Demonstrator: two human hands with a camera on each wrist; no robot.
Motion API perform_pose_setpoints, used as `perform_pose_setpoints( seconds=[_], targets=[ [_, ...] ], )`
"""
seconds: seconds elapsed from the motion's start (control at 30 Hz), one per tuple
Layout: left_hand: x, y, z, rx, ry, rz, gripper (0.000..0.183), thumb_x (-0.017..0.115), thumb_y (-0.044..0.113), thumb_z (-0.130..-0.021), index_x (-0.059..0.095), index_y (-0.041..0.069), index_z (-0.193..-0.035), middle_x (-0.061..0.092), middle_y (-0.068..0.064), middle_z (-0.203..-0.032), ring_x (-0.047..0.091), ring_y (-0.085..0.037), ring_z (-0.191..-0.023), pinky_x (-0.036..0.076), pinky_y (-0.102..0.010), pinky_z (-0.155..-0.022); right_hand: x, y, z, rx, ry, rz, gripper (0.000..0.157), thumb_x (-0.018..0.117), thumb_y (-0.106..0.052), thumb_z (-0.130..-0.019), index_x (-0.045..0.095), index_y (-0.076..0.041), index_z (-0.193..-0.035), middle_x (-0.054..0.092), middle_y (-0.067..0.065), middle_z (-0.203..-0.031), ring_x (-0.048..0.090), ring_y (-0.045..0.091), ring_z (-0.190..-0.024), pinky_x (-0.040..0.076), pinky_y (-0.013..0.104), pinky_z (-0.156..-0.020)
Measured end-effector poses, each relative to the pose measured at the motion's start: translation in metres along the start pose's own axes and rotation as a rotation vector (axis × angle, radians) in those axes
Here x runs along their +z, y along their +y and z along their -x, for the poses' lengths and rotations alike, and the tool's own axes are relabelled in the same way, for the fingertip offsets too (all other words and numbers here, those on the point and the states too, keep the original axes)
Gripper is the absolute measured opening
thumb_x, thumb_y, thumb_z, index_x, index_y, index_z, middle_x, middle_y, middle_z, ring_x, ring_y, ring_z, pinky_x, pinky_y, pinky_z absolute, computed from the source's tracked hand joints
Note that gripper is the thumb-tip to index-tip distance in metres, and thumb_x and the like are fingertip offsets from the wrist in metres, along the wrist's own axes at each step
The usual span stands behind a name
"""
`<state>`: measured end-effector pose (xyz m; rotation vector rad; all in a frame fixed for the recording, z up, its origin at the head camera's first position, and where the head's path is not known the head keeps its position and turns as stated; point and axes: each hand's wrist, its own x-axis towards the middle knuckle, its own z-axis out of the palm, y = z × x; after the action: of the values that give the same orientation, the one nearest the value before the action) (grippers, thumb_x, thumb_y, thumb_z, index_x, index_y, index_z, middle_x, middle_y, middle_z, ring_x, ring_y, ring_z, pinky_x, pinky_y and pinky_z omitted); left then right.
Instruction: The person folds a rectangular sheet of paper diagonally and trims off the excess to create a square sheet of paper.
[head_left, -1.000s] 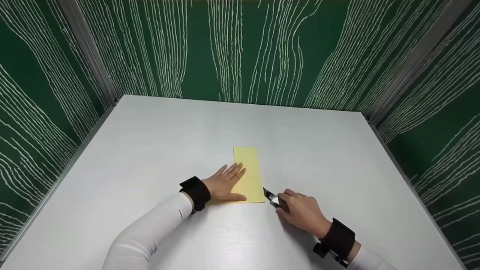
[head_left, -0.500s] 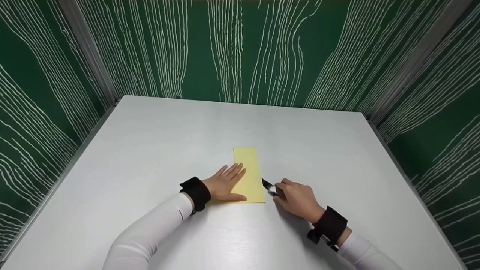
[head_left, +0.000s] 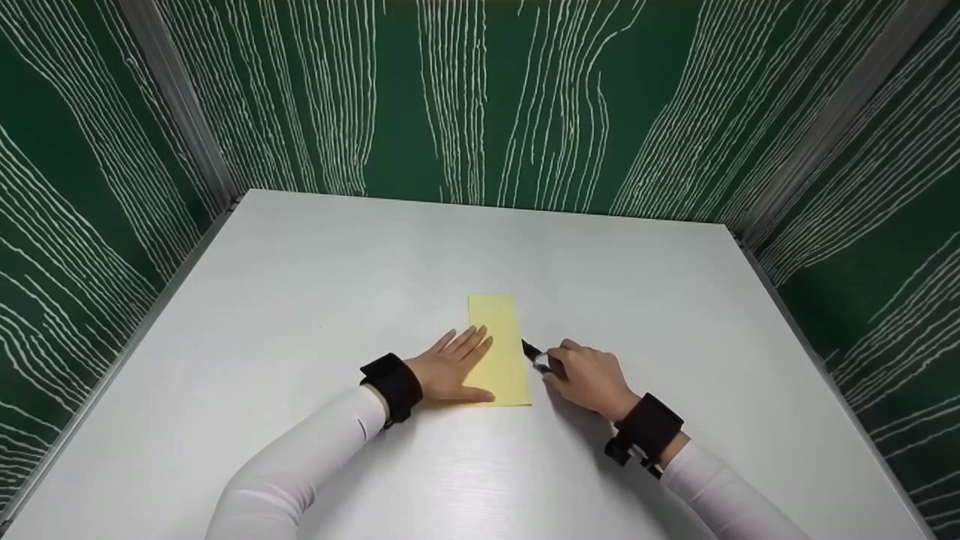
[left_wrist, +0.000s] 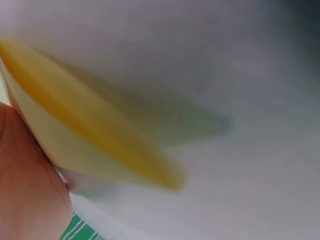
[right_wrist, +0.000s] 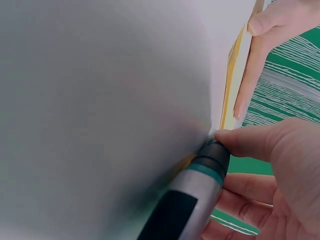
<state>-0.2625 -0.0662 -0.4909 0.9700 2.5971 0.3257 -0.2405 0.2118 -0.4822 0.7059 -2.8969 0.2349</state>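
Observation:
A folded yellow sheet of paper (head_left: 504, 352) lies lengthwise on the white table. My left hand (head_left: 450, 369) rests flat on its left part, fingers spread and thumb along the near edge. In the left wrist view the layers of the paper (left_wrist: 95, 120) stand slightly apart beside the hand. Along the paper's right edge my right hand (head_left: 591, 377) grips a pen-shaped tool (head_left: 540, 361), its dark tip at that edge. The right wrist view shows the tool (right_wrist: 192, 195) with a silver-and-black barrel, teal ring and black end near the thumb; its exact kind is unclear.
The white table (head_left: 360, 255) is bounded at the back and sides by green panels (head_left: 652, 75) with pale wavy lines. Grey posts (head_left: 180, 97) stand at the back corners. Black bands (head_left: 651, 427) circle both wrists.
My right hand has moved away from me along the paper's right edge, the tool's tip going from near the lower corner to about mid-length. The left hand and paper stay put.

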Motion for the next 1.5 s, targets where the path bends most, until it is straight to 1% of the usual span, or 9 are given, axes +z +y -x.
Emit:
perform_pose_setpoints(
  seconds=[0.23, 0.37, 0.6, 0.7, 0.77, 0.9, 1.0, 1.27, 1.5],
  targets=[
    [-0.001, 0.0, 0.0, -0.005, -0.007, -0.005, 0.097, 0.051, 0.064, -0.1, 0.007, 0.009, -0.166, -0.001, -0.012, -0.176, -0.001, -0.028, -0.164, 0.005, -0.05, -0.134, 0.001, 0.001, -0.001, 0.007, -0.016, -0.003, 0.027, 0.078, -0.024, -0.089, 0.074, -0.005, -0.109, 0.063, 0.005, -0.085, 0.051, 0.014, -0.063, 0.046, 0.033, -0.051],
    [-0.003, -0.001, -0.003, -0.002, 0.004, -0.027, 0.097, 0.052, 0.065, -0.099, 0.011, 0.009, -0.166, 0.004, -0.012, -0.176, 0.004, -0.028, -0.164, 0.006, -0.05, -0.134, 0.002, 0.002, -0.001, 0.01, -0.022, -0.001, 0.028, 0.078, -0.025, -0.09, 0.074, -0.006, -0.109, 0.062, 0.005, -0.084, 0.051, 0.014, -0.063, 0.046, 0.034, -0.051],
    [-0.005, -0.014, -0.015, 0.043, 0.09, -0.062, 0.079, 0.054, 0.058, -0.101, 0.033, 0.01, -0.16, 0.03, -0.014, -0.168, 0.023, -0.03, -0.16, 0.011, -0.049, -0.134, 0.003, 0.002, 0.0, -0.011, 0.003, 0.019, 0.031, 0.078, -0.028, -0.09, 0.075, -0.005, -0.111, 0.064, 0.006, -0.086, 0.058, 0.018, -0.064, 0.048, 0.034, -0.052],
    [-0.006, -0.021, -0.022, 0.063, 0.113, -0.065, 0.082, 0.058, 0.058, -0.099, 0.032, 0.01, -0.159, 0.035, -0.015, -0.164, 0.028, -0.031, -0.157, 0.013, -0.051, -0.133, 0.004, 0.002, 0.0, -0.021, 0.007, 0.017, 0.031, 0.078, -0.028, -0.09, 0.075, -0.005, -0.111, 0.064, 0.007, -0.087, 0.059, 0.018, -0.064, 0.048, 0.034, -0.052],
    [-0.007, -0.025, -0.025, 0.056, 0.104, -0.065, 0.091, 0.059, 0.062, -0.096, 0.025, 0.01, -0.162, 0.031, -0.014, -0.167, 0.025, -0.031, -0.158, 0.011, -0.051, -0.133, 0.005, 0.002, 0.0, -0.022, 0.005, 0.016, 0.031, 0.078, -0.028, -0.09, 0.074, -0.006, -0.111, 0.065, 0.007, -0.087, 0.058, 0.017, -0.064, 0.047, 0.033, -0.052],
    [-0.009, -0.031, -0.03, 0.008, 0.072, -0.066, 0.105, 0.061, 0.068, -0.092, 0.011, 0.013, -0.167, 0.015, -0.01, -0.174, 0.012, -0.03, -0.163, 0.005, -0.051, -0.134, 0.005, 0.004, 0.0, -0.018, 0.004, 0.014, 0.03, 0.078, -0.028, -0.09, 0.075, -0.006, -0.111, 0.065, 0.006, -0.087, 0.057, 0.016, -0.064, 0.046, 0.033, -0.052],
    [-0.012, -0.032, -0.03, -0.013, 0.057, -0.071, 0.11, 0.062, 0.07, -0.089, 0.009, 0.014, -0.167, 0.006, -0.008, -0.176, 0.006, -0.028, -0.164, 0.003, -0.051, -0.134, 0.005, 0.004, 0.0, -0.019, 0.002, 0.013, 0.029, 0.078, -0.028, -0.09, 0.074, -0.006, -0.11, 0.064, 0.006, -0.086, 0.054, 0.015, -0.063, 0.045, 0.032, -0.051],
    [-0.02, -0.029, -0.025, 0.013, 0.049, -0.124, 0.111, 0.061, 0.072, -0.089, 0.009, 0.012, -0.166, 0.006, -0.009, -0.175, 0.005, -0.029, -0.164, 0.003, -0.053, -0.133, 0.003, 0.003, 0.001, -0.018, -0.005, 0.005, 0.026, 0.078, -0.028, -0.09, 0.073, -0.007, -0.104, 0.062, 0.005, -0.083, 0.051, 0.014, -0.061, 0.044, 0.033, -0.05],
    [-0.012, -0.034, -0.028, 0.029, 0.061, -0.174, 0.111, 0.058, 0.076, -0.088, 0.009, 0.015, -0.167, 0.006, -0.007, -0.176, 0.006, -0.026, -0.164, 0.003, -0.052, -0.134, 0.001, -0.003, 0.006, -0.006, -0.009, -0.01, 0.026, 0.079, -0.027, -0.089, 0.074, -0.007, -0.104, 0.061, 0.003, -0.082, 0.051, 0.012, -0.061, 0.044, 0.031, -0.05]
  ],
)
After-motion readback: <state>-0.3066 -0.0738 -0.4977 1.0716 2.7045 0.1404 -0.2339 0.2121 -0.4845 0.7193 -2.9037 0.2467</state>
